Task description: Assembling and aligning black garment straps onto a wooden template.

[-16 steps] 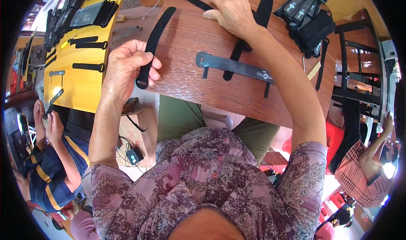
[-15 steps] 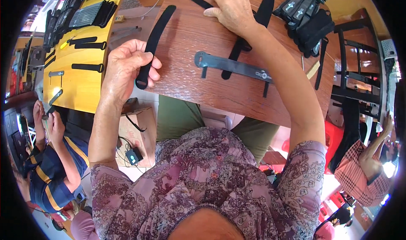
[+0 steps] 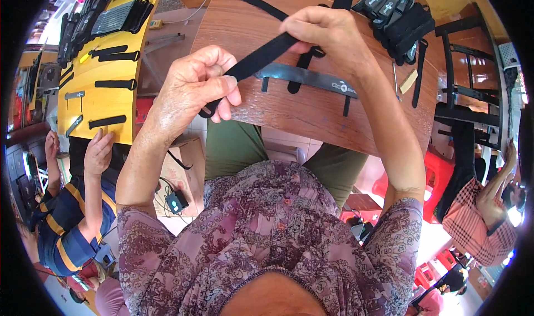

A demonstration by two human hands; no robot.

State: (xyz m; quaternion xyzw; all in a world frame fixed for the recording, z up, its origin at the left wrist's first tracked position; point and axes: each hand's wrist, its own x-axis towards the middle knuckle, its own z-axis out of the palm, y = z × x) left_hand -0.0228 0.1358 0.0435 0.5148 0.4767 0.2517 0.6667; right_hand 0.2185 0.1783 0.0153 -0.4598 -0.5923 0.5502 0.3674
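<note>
A black strap (image 3: 260,58) is stretched slantwise between my two hands above the wooden table. My left hand (image 3: 192,85) pinches it close to its slotted lower end, which pokes out below the fingers. The other end is gripped between the thumb and fingers of my right hand (image 3: 329,38), higher and to the right. Beneath the strap lies a flat grey bar (image 3: 317,83) with a rounded end and short dark pieces sticking out under it. Another black strap (image 3: 253,1) lies at the far side of the table, and more cross behind my right hand.
Packaged straps form a pile (image 3: 389,7) at the table's far right. A thin rod (image 3: 396,81) and a small tan block (image 3: 408,81) lie near the right edge. To the left, a yellow table (image 3: 105,104) holds straps and bundles; a co-worker's hand (image 3: 99,152) touches its edge.
My right hand has come back from the far straps and taken the upper end of the held strap. The strap has tilted rightward. At left, the co-worker's hand has put a strap on the yellow table.
</note>
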